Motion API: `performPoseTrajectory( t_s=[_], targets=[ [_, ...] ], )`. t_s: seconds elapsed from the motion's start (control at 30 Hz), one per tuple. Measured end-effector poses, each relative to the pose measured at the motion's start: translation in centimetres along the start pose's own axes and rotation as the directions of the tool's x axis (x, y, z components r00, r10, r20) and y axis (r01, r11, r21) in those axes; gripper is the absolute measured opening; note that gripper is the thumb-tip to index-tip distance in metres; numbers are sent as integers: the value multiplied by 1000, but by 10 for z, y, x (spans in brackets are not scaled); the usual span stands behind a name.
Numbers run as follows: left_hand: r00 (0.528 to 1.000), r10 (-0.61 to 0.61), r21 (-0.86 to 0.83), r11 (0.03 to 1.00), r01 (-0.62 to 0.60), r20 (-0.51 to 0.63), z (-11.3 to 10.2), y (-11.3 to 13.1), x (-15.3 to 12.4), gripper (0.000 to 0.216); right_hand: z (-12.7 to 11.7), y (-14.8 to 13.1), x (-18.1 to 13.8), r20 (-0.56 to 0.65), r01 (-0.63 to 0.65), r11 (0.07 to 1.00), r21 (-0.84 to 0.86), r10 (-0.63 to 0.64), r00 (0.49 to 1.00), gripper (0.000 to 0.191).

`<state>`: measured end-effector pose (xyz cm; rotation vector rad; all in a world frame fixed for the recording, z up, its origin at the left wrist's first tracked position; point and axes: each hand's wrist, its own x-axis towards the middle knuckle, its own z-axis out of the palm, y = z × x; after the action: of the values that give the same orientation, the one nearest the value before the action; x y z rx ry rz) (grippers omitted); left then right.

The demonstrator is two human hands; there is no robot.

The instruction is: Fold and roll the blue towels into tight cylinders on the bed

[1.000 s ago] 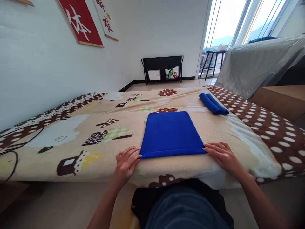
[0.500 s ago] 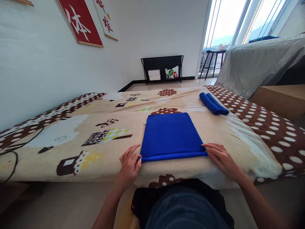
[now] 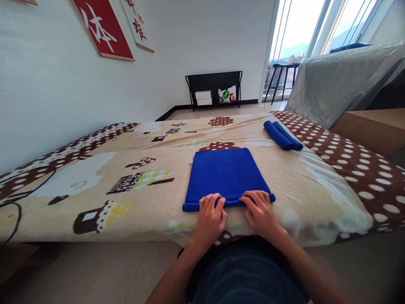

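Note:
A blue cloth [image 3: 226,175] lies flat on the patterned blanket [image 3: 152,228], its near edge turned into a narrow roll. My left hand [image 3: 211,214] grips that roll left of its middle, fingers curled over the top. Right of the middle, my right hand [image 3: 260,210] holds the same roll with bent fingers. Both thumbs are on the near side of the cloth. Short ends of the roll stick out beyond each hand. Farther off to the right lie two rolled blue cloths [image 3: 283,136], side by side.
The blanket covers a bed with a brown, white-dotted border [image 3: 357,169]. A cardboard box [image 3: 373,131] and plastic-covered furniture [image 3: 344,80] stand to the right. A black rack [image 3: 213,88] is by the far wall, with a stool [image 3: 283,80] near the window. Black loops [image 3: 19,219] show at left.
Both hands have moved inward from the cloth's near corners onto its near edge. The folded strip there is now a rounder, tighter roll. The view has shifted slightly.

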<state>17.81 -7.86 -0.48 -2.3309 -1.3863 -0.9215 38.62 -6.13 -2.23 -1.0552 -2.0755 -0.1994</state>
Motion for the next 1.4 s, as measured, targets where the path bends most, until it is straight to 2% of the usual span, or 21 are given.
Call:
performPoseTrajectory(
  t_s=[0.17, 0.33, 0.43, 0.6, 0.77, 0.83, 0.9, 1.0, 1.07, 1.17, 1.23, 1.3, 1.4],
  targets=[
    [994, 43, 33, 998, -46, 96, 1, -1, 1, 20, 8, -17, 12, 105, 30, 999, -15, -28, 994, 17],
    [961, 80, 129, 985, -117, 264, -6, -5, 5, 18, 6, -14, 23, 239, 54, 993, -104, -28, 971, 19],
    [949, 93, 154, 977, -145, 302, -7, -10, 9, 20, 4, -9, 26, 279, 59, 991, -122, -23, 960, 22],
    [962, 33, 209, 974, -92, 272, -8, -38, 3, 25, -5, 18, 16, 266, 37, 985, -166, 9, 964, 24],
    [972, -42, 279, 960, -24, 231, -23, -77, -18, 30, -20, 57, -4, 238, -6, 969, -248, 67, 969, 30],
    [976, -86, 313, 950, 19, 201, -30, -88, -25, 30, -26, 64, -7, 222, -11, 954, -299, 81, 972, 30],
    [981, -140, 338, 937, 87, 135, -35, -92, -29, 27, -29, 63, -7, 156, -51, 930, -364, 115, 981, 27],
    [979, -203, 345, 917, 200, -29, -34, -80, -27, 15, -23, 44, -2, 8, -134, 907, -400, 150, 989, 15],
    [978, -176, 320, 925, 203, -112, -25, -58, -21, 11, -12, 22, 3, -40, -109, 937, -332, 101, 994, 13],
    [994, -35, 203, 978, 55, -105, -6, -19, -9, 20, 12, -14, 10, -28, 16, 990, -142, -20, 999, 22],
    [995, 46, 120, 992, -35, -91, 6, -1, -3, 21, 25, -27, 12, -18, 52, 997, -53, -53, 998, 24],
    [993, 74, 82, 994, -66, -91, 12, 1, -4, 22, 28, -27, 9, -14, 63, 998, -24, -63, 998, 26],
    [995, 89, 59, 995, -86, -49, 7, -23, -23, 34, 18, -4, -6, 19, 101, 994, -40, -101, 995, 38]
  ],
)
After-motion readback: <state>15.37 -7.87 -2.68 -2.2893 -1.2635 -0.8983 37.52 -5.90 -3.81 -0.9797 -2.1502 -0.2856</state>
